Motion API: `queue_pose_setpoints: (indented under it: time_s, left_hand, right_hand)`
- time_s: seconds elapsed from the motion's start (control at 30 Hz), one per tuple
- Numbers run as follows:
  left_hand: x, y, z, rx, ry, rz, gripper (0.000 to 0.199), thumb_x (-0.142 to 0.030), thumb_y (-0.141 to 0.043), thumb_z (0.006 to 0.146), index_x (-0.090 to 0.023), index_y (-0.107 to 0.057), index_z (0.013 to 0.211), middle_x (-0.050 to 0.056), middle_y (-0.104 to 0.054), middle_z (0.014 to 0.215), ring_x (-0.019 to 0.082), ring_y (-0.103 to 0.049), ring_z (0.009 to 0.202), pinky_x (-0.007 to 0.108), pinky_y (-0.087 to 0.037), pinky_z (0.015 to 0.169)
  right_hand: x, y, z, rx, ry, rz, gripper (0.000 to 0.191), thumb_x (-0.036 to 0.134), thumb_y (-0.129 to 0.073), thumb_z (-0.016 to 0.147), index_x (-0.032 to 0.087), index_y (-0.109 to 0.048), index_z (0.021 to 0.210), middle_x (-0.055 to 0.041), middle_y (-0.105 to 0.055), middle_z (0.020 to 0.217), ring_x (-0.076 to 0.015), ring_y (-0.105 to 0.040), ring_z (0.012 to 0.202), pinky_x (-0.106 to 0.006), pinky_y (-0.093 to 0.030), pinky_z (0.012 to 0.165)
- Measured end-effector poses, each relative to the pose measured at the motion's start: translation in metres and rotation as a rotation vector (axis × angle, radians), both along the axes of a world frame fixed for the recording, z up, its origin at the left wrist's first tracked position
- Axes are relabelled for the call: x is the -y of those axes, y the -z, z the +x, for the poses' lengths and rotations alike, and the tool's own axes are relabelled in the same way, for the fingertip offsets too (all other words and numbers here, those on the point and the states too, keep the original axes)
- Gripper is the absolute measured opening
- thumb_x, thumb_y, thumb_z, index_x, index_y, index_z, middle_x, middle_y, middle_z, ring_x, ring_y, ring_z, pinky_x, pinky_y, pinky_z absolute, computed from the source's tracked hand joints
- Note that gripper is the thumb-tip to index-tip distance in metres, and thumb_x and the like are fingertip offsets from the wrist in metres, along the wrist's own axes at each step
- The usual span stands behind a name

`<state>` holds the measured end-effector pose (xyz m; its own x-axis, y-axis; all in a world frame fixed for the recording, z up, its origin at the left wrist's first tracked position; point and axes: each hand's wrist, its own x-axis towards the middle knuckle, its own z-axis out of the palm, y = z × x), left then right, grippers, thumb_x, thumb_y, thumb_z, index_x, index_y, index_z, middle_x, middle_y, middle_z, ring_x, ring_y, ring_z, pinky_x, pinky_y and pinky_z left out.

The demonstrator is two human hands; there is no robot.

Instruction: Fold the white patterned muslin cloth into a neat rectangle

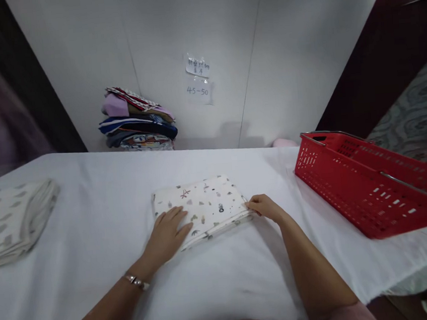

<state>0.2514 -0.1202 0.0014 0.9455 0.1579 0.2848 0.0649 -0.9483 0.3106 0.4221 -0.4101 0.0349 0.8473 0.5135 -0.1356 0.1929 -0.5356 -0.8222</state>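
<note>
A folded white cloth printed with small sea-themed motifs, a red starfish among them, lies flat on the white-covered table. My left hand rests palm down on its near left part, fingers stretched out, with a bracelet at the wrist. At the cloth's right edge, my right hand pinches the corner between thumb and fingers. Several layers show along the near edge of the fold.
Another folded patterned cloth lies at the far left. A stack of folded clothes stands at the back against the wall. On the right sits a red perforated basket with metal handles. Two paper notes are taped to the wall.
</note>
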Motion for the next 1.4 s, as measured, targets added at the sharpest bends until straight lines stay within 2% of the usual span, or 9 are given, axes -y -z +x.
queue_pose_setpoints:
  time_s: [0.13,0.27,0.47,0.73,0.93,1.03,1.2,1.4]
  left_hand:
    - [0.002,-0.003,0.001,-0.007,0.003,-0.005,0.044,-0.048,-0.041,0.086,-0.020,-0.055,0.117,0.007,-0.048,0.133,0.023,-0.037,0.127,0.044,-0.022,0.107]
    - [0.001,-0.004,0.000,0.003,0.002,-0.046,0.044,-0.050,-0.042,0.085,-0.021,-0.057,0.114,0.006,-0.049,0.132,0.024,-0.038,0.126,0.045,-0.022,0.107]
    - [-0.002,-0.008,-0.002,0.007,0.020,-0.136,0.045,-0.052,-0.040,0.084,-0.022,-0.058,0.112,0.005,-0.056,0.124,0.023,-0.044,0.121,0.043,-0.028,0.106]
    - [-0.004,-0.006,-0.004,-0.030,0.042,-0.102,0.047,-0.056,-0.044,0.081,-0.023,-0.060,0.109,0.004,-0.055,0.126,0.026,-0.044,0.122,0.047,-0.026,0.107]
    - [0.001,-0.019,-0.007,0.003,0.097,-0.113,0.046,-0.056,-0.043,0.081,-0.022,-0.063,0.104,0.005,-0.059,0.120,0.025,-0.050,0.115,0.042,-0.034,0.102]
    - [0.001,-0.025,-0.008,-0.039,0.105,-0.126,0.043,-0.055,-0.045,0.080,-0.023,-0.064,0.102,0.004,-0.060,0.119,0.025,-0.050,0.115,0.043,-0.035,0.101]
    - [-0.004,-0.043,-0.016,-0.104,0.157,-0.182,0.042,-0.055,-0.052,0.077,-0.024,-0.063,0.103,0.004,-0.062,0.114,0.024,-0.055,0.105,0.036,-0.043,0.092]
    - [0.000,-0.063,-0.028,-0.200,0.234,-0.120,0.020,-0.038,-0.058,0.074,-0.023,-0.064,0.085,0.002,-0.063,0.091,0.020,-0.056,0.089,0.032,-0.043,0.078]
  right_hand:
    - [-0.006,0.000,-0.003,-0.002,0.020,-0.032,0.026,0.040,-0.060,0.069,0.017,-0.054,0.057,0.0060,-0.042,0.043,-0.0078,-0.036,0.044,-0.021,-0.026,0.045]
    - [-0.009,-0.001,-0.002,0.016,0.078,-0.034,0.017,0.031,-0.063,0.063,0.016,-0.057,0.057,0.0049,-0.046,0.049,-0.0082,-0.039,0.050,-0.021,-0.027,0.047]
    - [0.005,-0.008,0.004,-0.049,0.140,-0.016,0.014,0.029,-0.059,0.065,0.016,-0.056,0.062,0.0063,-0.041,0.045,-0.0071,-0.035,0.044,-0.021,-0.024,0.043]
    - [0.009,0.002,0.010,-0.105,0.120,-0.018,0.012,0.025,-0.059,0.063,0.017,-0.053,0.057,0.0061,-0.041,0.039,-0.0070,-0.035,0.039,-0.021,-0.023,0.041]
    - [0.015,0.000,0.011,-0.093,0.129,-0.040,0.010,0.024,-0.058,0.063,0.017,-0.055,0.057,0.0059,-0.042,0.037,-0.0071,-0.035,0.039,-0.021,-0.023,0.041]
    - [0.012,0.001,0.010,-0.100,0.124,-0.057,0.009,0.023,-0.058,0.061,0.017,-0.054,0.055,0.0057,-0.042,0.036,-0.0073,-0.036,0.038,-0.021,-0.023,0.041]
    - [0.013,0.001,0.011,-0.085,0.130,-0.052,0.010,0.024,-0.057,0.062,0.017,-0.054,0.056,0.0059,-0.041,0.036,-0.0073,-0.035,0.038,-0.021,-0.023,0.041]
    - [0.019,0.004,0.016,-0.082,0.125,-0.064,0.013,0.027,-0.057,0.064,0.017,-0.053,0.057,0.0053,-0.041,0.038,-0.0079,-0.035,0.039,-0.022,-0.023,0.042]
